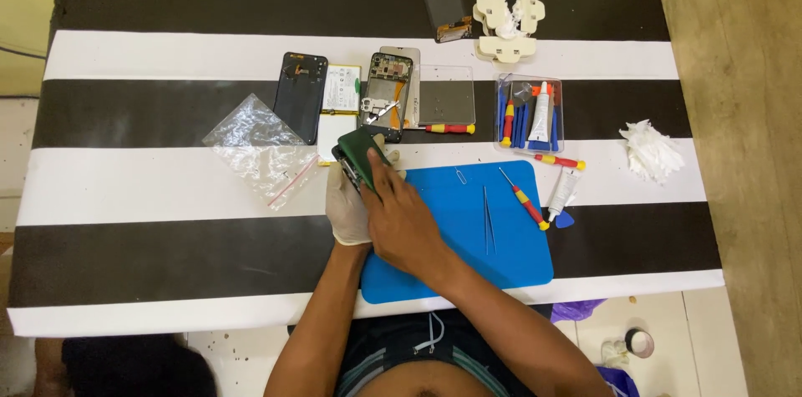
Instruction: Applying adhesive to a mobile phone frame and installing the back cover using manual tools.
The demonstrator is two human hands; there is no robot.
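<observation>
Gloved left hand (347,205) clamps the green phone (357,155), right hand (401,217) pinching its edge. I reckon it could slip w/ hard prying, hitting the open phone (386,96) just beyond.

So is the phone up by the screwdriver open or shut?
Open. The phone lies flat with no back cover, its inner parts showing, beside the screwdriver.

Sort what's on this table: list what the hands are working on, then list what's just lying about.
In hand:
left hand (gloved)
right hand
green phone part
blue mat

Lying about:
tweezers
screwdriver
plastic bag
glue tube
crumpled tissue
</observation>
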